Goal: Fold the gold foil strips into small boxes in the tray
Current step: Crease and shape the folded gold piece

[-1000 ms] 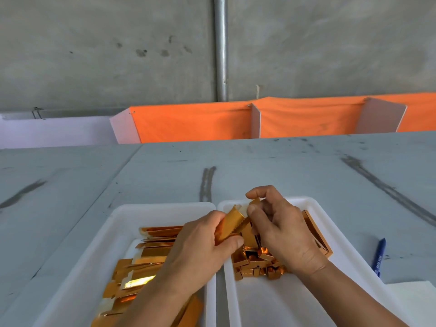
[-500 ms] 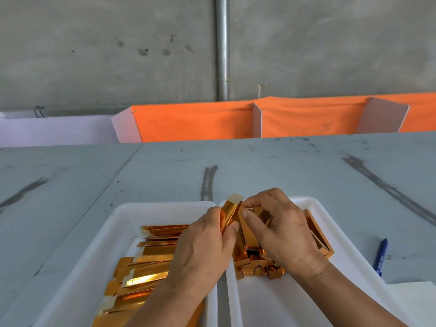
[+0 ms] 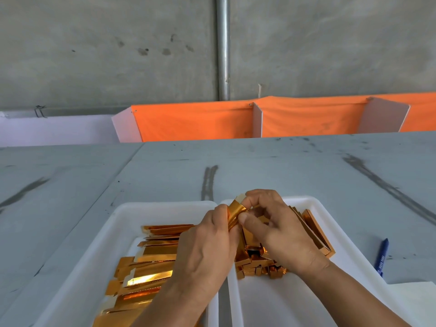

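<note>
Both hands hold one gold foil strip (image 3: pixel 236 212) upright above the gap between two white trays. My left hand (image 3: pixel 207 246) grips its lower part from the left. My right hand (image 3: pixel 276 227) pinches its upper part between thumb and forefinger. The left tray (image 3: pixel 132 215) holds a stack of flat gold strips (image 3: pixel 151 263). In the right tray (image 3: pixel 318 208) lies a heap of folded gold boxes (image 3: pixel 257 263), partly hidden under my right hand.
A blue pen (image 3: pixel 381 256) lies on the grey table right of the right tray, above a white sheet (image 3: pixel 415 300). Orange cloth dividers (image 3: pixel 195 121) stand along the table's far edge before a concrete wall.
The strip has been raised and turned more upright between my hands. My right thumb and forefinger have shifted onto its upper part, and my left hand has closed in beside them.
</note>
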